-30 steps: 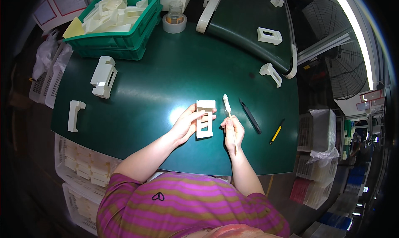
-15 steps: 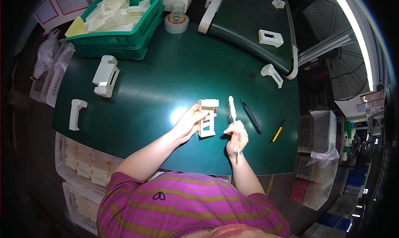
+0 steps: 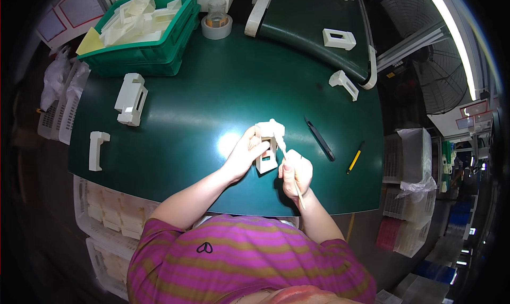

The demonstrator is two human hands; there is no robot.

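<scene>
Near the middle of the table, my left hand (image 3: pixel 245 158) grips a white plastic housing part (image 3: pixel 265 165) with rectangular openings, held off the tabletop. My right hand (image 3: pixel 297 172) is closed round a thin wooden stick swab (image 3: pixel 300 195) whose white wrapped head lies against the part's upper end. Whether the head presses on the top or only passes in front of it, I cannot tell. To the right of my hands lie a black slim-handled tool (image 3: pixel 320 140) and a smaller yellow tool with a dark tip (image 3: pixel 354 159).
On the green table (image 3: pixel 186 107), similar white parts (image 3: pixel 132 99) lie at the left, with another (image 3: pixel 345 84) by the conveyor belt (image 3: pixel 297 17). A green crate (image 3: pixel 175 49) of white pieces stands far left, beside a tape roll (image 3: pixel 216 30) holding a glass jar (image 3: pixel 217 9).
My right hand has moved slightly left, bringing the swab's head from beside the white housing part onto its upper end. The part has tilted a little in my left hand.
</scene>
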